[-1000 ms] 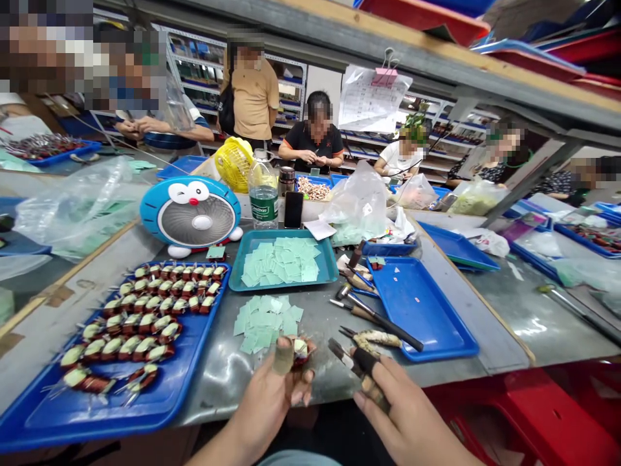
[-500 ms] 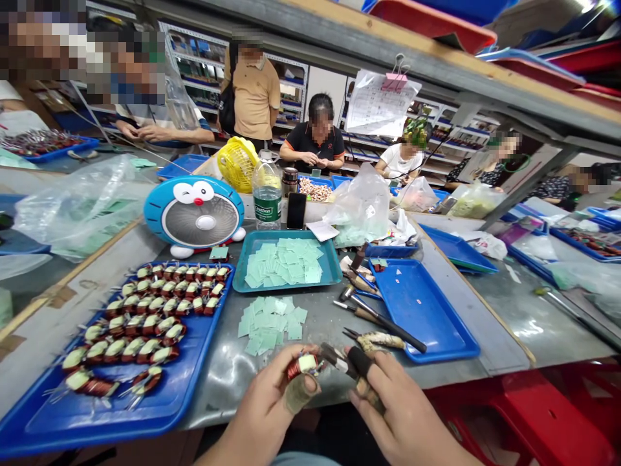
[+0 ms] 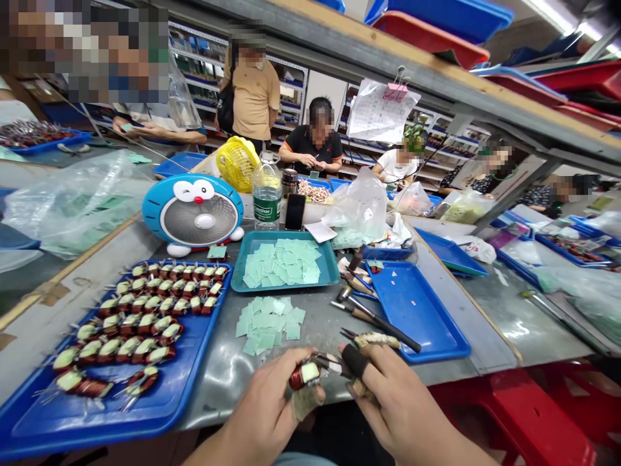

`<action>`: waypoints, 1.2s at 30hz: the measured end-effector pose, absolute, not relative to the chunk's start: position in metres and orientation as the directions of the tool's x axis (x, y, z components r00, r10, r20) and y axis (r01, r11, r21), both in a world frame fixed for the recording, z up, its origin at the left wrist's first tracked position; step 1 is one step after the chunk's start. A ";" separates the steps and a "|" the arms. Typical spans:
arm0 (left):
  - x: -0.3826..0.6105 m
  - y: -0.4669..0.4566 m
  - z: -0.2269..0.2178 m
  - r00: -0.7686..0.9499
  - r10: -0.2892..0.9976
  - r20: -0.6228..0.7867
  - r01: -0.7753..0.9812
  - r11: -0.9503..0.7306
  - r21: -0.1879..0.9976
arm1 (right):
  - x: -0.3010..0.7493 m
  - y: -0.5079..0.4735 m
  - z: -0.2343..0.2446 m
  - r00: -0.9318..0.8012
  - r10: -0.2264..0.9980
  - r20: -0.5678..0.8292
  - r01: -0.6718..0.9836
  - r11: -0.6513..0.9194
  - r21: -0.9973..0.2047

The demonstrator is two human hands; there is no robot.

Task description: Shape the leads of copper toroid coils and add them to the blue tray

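Note:
My left hand (image 3: pixel 272 395) is closed around a copper-wound coil (image 3: pixel 305 375) with a pale cream block on top. Worn greenish tape wraps the thumb. In my right hand (image 3: pixel 388 391), which has a black cover on a finger, is a plier-like steel tool (image 3: pixel 334 364); its handles are mostly hidden. The tool's dark tip meets the coil's upper right side, where thin wire ends show. Beyond my hands lies a loose pile of light green square sheets (image 3: pixel 269 325). To the left, a blue tray (image 3: pixel 160 411) holds rows of similar coils (image 3: pixel 129 346).
A teal tray (image 3: pixel 236 283) carries more green sheets. Right of it lie a hammer (image 3: pixel 378 320), tape-wrapped pliers (image 3: pixel 373 339) and another blue tray (image 3: pixel 422 310). A cartoon-faced fan (image 3: pixel 204 220) and water bottle (image 3: pixel 266 194) stand behind. Red stools (image 3: pixel 519 414) are at right. Several people sit opposite.
The coil has turned slightly in my left hand, and the tool tip has come closer against its top. The whole view has shifted a little.

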State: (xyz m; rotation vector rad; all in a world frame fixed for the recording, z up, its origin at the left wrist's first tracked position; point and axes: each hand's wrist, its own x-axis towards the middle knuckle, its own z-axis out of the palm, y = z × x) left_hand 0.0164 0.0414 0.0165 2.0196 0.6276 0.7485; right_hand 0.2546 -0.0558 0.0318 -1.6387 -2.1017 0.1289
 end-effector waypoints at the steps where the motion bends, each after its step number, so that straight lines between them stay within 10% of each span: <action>1: 0.016 0.041 0.016 0.685 0.669 0.288 0.139 -0.509 0.850 | 0.254 -0.055 0.031 -0.183 0.936 0.300 0.896 0.285 -0.341; 10: 0.025 0.035 0.014 0.615 0.593 0.520 0.187 -0.750 0.634 | 0.256 -0.055 0.033 -0.156 0.918 0.365 0.961 0.226 -0.158; 15: 0.029 0.036 0.017 0.674 0.546 0.498 0.146 -0.759 0.635 | 0.271 -0.056 0.045 -0.180 0.973 0.146 0.938 0.215 -0.272; 24: 0.016 0.042 0.033 0.768 0.630 0.117 -0.019 -0.160 0.987 | 0.277 -0.054 0.060 -0.217 0.955 0.204 0.931 0.265 -0.251; 36: 0.023 0.034 0.027 0.880 0.471 -0.063 -0.141 0.385 0.912 | 0.287 -0.043 0.062 -0.456 0.866 0.205 0.837 0.496 -0.231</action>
